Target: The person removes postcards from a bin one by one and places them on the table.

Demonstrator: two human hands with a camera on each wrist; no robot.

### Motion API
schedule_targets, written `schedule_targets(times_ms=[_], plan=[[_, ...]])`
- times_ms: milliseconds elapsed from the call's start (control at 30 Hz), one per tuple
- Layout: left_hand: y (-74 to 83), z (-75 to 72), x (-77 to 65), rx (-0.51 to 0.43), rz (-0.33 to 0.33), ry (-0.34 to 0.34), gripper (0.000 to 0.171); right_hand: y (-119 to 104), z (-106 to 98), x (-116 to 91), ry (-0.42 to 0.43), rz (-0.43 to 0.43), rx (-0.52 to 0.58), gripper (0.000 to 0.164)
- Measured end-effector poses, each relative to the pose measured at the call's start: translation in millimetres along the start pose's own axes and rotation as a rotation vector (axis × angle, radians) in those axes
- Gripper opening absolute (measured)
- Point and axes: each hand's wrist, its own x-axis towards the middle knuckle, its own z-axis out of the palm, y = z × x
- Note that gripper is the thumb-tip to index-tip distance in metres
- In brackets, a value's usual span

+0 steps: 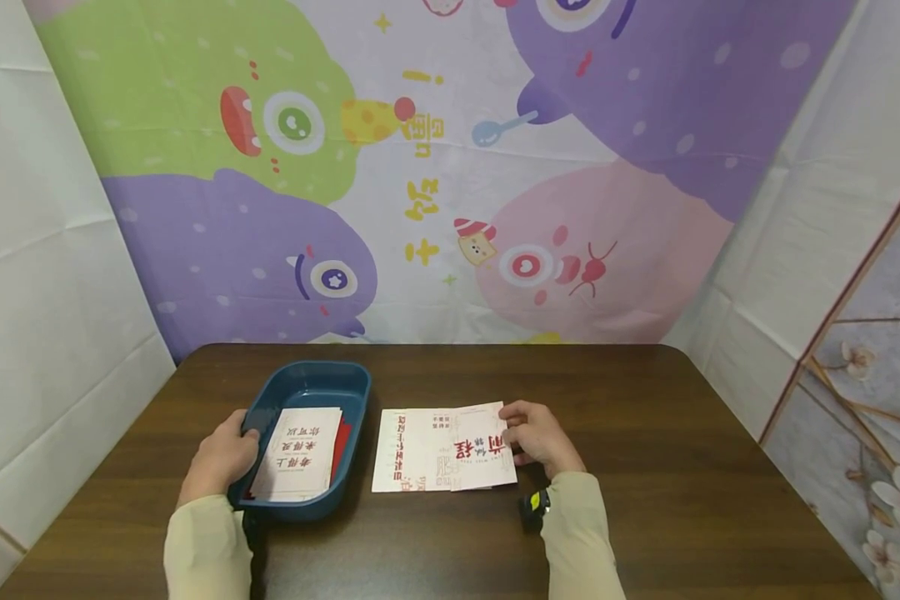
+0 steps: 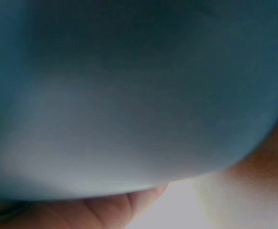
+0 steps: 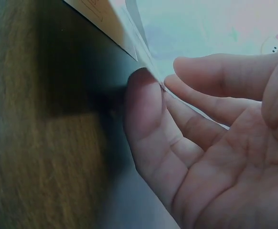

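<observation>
Right hand (image 1: pixel 538 437), card (image 1: pixel 483 447) between fingertips

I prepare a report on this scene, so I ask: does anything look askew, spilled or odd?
Yes: the backdrop hangs sideways, its cartoon figures and writing turned a quarter. In the blue tray, a red piece sticks out unevenly from under the white card. I see nothing spilled.

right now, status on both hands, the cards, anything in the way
Left hand gripping left side of blue tray. Right hand holding right edge of red-printed card. Other cards between it and blue tray; no other obstruction visible.
</observation>
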Motion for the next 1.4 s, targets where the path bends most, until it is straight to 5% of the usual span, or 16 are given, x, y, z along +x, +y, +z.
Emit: schedule_targets(times_ms=[1400], plan=[[0.6, -4.7, -3.7, -0.014, -0.018, 0.020, 0.052, -15.2, -0.8, -9.2, 0.000, 0.014, -0.146, 0.035]])
